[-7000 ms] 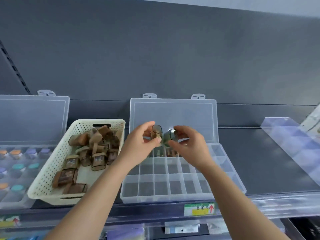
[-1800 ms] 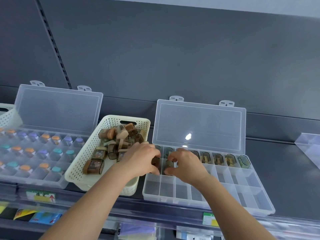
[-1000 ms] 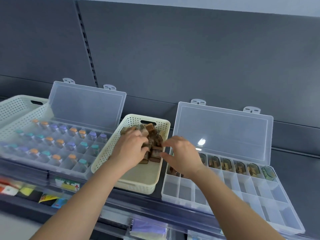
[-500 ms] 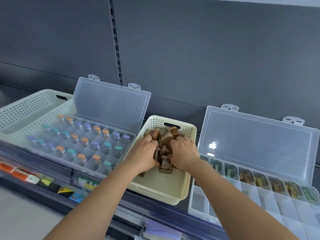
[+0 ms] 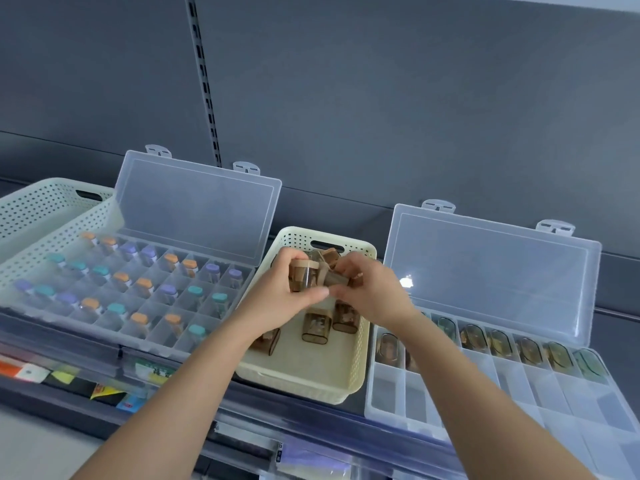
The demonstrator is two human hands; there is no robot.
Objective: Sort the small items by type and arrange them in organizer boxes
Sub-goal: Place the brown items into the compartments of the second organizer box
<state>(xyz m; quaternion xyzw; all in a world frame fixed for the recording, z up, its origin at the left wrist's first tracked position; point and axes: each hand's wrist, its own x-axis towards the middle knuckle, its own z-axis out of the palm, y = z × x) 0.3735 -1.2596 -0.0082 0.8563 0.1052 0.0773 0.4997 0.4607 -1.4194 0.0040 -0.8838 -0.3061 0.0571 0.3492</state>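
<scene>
- Fingers of the left hand are being curled round a small brown container with a beige cap.
- A second brown container is being pinched by the right hand, touching or just beside the first; which cannot be told.
- Both are being held above the cream perforated basket, where loose brown containers are being stored on the floor.
- Right of the basket, a clear organizer box is being propped open, lid raised; sorted containers are being housed one per compartment along its back row.
- Left of the basket, another open organizer is being used for vials with orange, teal and purple caps, and a white basket is being overlapped by it.
</scene>
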